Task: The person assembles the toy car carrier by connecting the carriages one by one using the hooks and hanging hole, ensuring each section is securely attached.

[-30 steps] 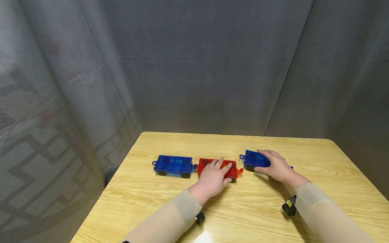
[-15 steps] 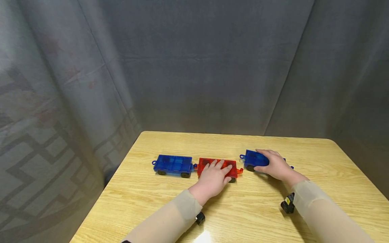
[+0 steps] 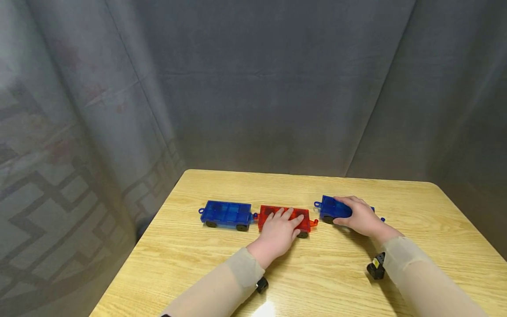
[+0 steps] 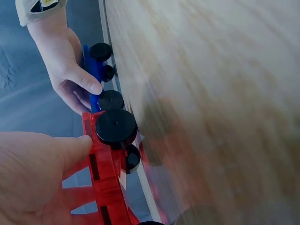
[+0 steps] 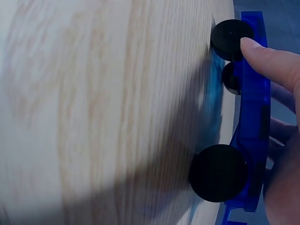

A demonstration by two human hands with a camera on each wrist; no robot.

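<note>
Three wheeled toy wagons stand in a row on the wooden table (image 3: 317, 277). My left hand (image 3: 279, 231) lies over the red wagon (image 3: 303, 219) in the middle, fingers across its top and thumb against its near side. The left wrist view shows that thumb on the red wagon (image 4: 105, 187) above a black wheel (image 4: 116, 126). A small hook joins it to the left blue wagon (image 3: 225, 213). My right hand (image 3: 360, 215) grips the right blue wagon (image 3: 330, 208), a short gap from the red one. Up close, the thumb presses the blue wagon's (image 5: 255, 108) side by a wheel (image 5: 218, 172).
A grey curtain (image 3: 257, 88) hangs close behind and to the left of the table. The table's left edge (image 3: 150, 229) and rounded far right corner (image 3: 433, 185) are in view. Small black cameras (image 3: 376, 266) sit at both wrists.
</note>
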